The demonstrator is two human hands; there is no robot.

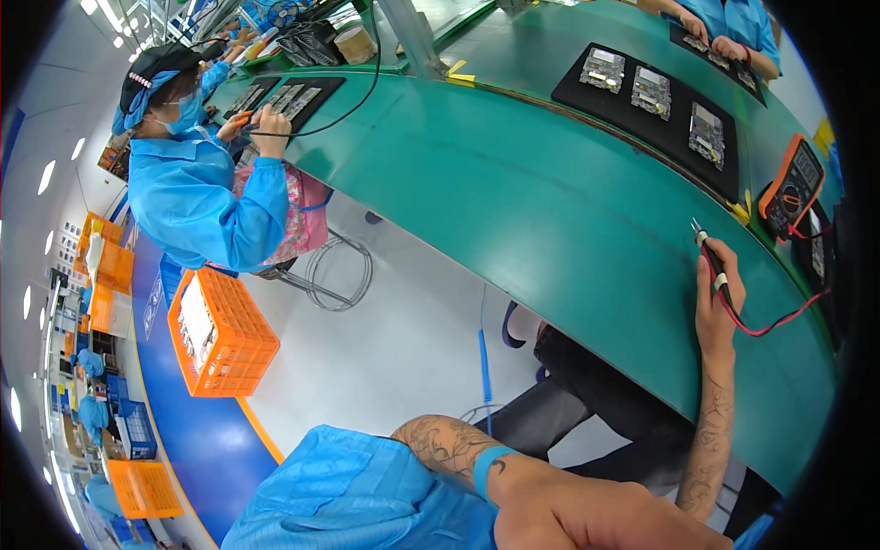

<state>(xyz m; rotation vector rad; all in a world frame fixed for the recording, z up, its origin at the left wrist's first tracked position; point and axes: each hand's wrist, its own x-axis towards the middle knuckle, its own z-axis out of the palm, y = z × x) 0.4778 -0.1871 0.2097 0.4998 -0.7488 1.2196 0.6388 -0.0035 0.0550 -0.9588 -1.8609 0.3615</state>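
My right hand [718, 291] is over the green bench near its right end. Its fingers are closed round a pair of test probes [720, 275], one red and one black, held together with their metal tips pointing up and away. Red and black leads [779, 324] run from them toward an orange multimeter [792, 188], which leans at the bench's far right. My left hand [605, 509] looms large at the lower edge, close to the camera, with a blue band [486, 468] round the wrist. Its fingers are hidden, so what it holds, if anything, does not show.
Beyond a bench rail, a black mat [587, 92] carries three circuit boards [652, 93]. Another person's hands [715, 41] work on boards at top right. At left, a seated co-worker [206, 183] handles a tool over boards. An orange crate [229, 335] stands on the floor.
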